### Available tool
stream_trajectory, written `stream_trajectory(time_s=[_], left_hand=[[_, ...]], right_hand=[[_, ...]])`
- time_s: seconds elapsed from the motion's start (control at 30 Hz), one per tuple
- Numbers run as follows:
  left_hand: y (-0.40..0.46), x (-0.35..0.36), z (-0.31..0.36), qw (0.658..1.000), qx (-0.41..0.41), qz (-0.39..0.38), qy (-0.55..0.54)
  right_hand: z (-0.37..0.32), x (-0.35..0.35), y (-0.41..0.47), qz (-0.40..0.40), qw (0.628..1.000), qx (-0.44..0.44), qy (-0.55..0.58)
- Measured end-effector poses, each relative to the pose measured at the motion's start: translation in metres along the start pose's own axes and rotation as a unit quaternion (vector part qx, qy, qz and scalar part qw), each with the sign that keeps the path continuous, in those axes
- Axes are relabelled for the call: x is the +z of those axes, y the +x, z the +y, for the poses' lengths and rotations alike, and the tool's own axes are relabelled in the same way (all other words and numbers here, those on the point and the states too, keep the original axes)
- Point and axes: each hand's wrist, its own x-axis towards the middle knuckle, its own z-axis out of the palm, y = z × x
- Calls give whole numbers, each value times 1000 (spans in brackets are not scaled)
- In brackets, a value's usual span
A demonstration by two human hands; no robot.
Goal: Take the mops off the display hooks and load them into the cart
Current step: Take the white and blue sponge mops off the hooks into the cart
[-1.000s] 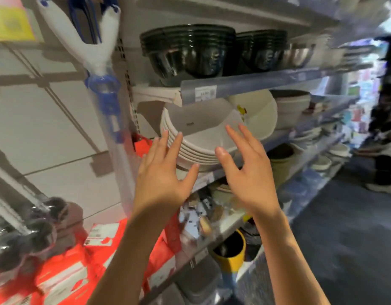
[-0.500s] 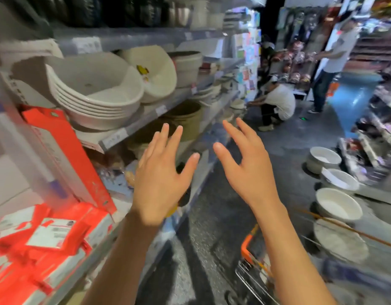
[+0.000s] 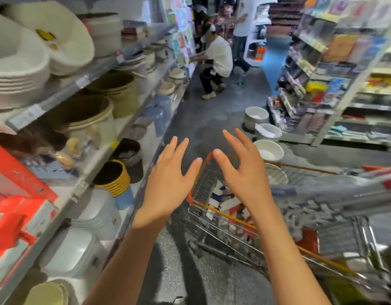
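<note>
Both my hands are raised in front of me with fingers spread, holding nothing. My left hand (image 3: 168, 179) hovers over the aisle floor just left of the cart. My right hand (image 3: 243, 172) is above the front end of the wire shopping cart (image 3: 221, 221), which has orange rim trim. Inside the cart lie packaged goods in white, red and blue. A long grey handle with a red end (image 3: 335, 190) lies across the cart to the right, blurred. No mop hanging on a display hook is in view.
Shelves on my left carry white basins (image 3: 18, 69), beige buckets (image 3: 91, 115), a yellow bucket stack (image 3: 115, 175) and red boxes (image 3: 16, 216). White basins (image 3: 268, 150) stand on the floor at right. A person crouches (image 3: 214, 62) and another stands farther down the aisle.
My view has swung right and down, from the shelf with the hanging mop to the aisle and cart. Both hands stayed open and came over the cart's front.
</note>
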Motion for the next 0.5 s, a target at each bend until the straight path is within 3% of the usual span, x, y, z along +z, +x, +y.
stream_trajectory(time_s=[0.17, 0.5], left_hand=[[14, 46, 10, 995, 4, -76, -64], [57, 138, 10, 975, 3, -216, -51]], right_hand=[[35, -14, -10, 21, 998, 58, -35], [112, -20, -8, 55, 974, 201, -90]])
